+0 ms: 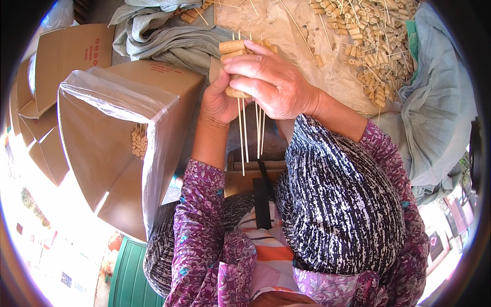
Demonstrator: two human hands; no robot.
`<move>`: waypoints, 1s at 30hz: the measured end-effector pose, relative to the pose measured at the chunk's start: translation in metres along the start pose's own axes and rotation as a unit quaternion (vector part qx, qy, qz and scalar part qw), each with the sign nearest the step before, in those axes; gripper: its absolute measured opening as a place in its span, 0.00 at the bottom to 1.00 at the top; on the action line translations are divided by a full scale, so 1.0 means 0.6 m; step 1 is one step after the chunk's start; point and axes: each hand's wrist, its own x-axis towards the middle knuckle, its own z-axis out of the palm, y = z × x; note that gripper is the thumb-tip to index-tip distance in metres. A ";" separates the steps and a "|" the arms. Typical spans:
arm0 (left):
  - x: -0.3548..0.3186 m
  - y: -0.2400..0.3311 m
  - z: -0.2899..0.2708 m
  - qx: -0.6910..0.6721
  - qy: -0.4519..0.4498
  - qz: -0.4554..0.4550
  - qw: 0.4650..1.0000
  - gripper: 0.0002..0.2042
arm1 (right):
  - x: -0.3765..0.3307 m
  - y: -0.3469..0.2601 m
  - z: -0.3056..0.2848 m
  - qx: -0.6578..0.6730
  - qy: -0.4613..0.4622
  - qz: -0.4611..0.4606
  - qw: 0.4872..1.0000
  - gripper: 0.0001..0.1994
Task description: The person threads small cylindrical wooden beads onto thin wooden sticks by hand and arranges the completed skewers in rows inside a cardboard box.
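My left hand (216, 101) and my right hand (284, 84) meet at the top middle, around a bundle of skewered tan pieces (232, 47). The pieces are short, roll-like and threaded on thin wooden sticks (244, 134). Bare stick ends hang below my hands, and pointed tips stick up above the pieces. My left hand grips the bundle from the left and below, with its thumb up along the side. Across the front lie the curled fingers of my right hand, which hide much of the bundle.
An open cardboard box (179, 82) with a clear plastic liner (117, 97) stands at left, holding a skewered bundle (138, 143). More cardboard (71, 56) is behind it. Loose tan pieces and sticks (381, 48) are heaped on a brown sheet (255, 18), beside grey cloth (434, 97).
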 end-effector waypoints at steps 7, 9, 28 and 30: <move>0.006 0.010 -0.018 -0.023 -0.044 -0.035 0.998 0.29 | 0.004 -0.006 -0.020 0.132 0.056 0.119 0.982 0.20; 0.011 0.009 0.040 0.125 0.026 -0.016 0.992 0.36 | 0.002 -0.010 -0.027 0.182 0.149 0.197 0.952 0.19; 0.046 -0.077 0.112 0.723 0.134 0.168 0.657 0.49 | -0.095 0.020 0.010 0.732 0.220 0.437 0.474 0.25; 0.041 -0.077 0.119 0.725 0.159 0.198 0.640 0.47 | -0.094 0.017 0.013 0.754 0.245 0.436 0.426 0.26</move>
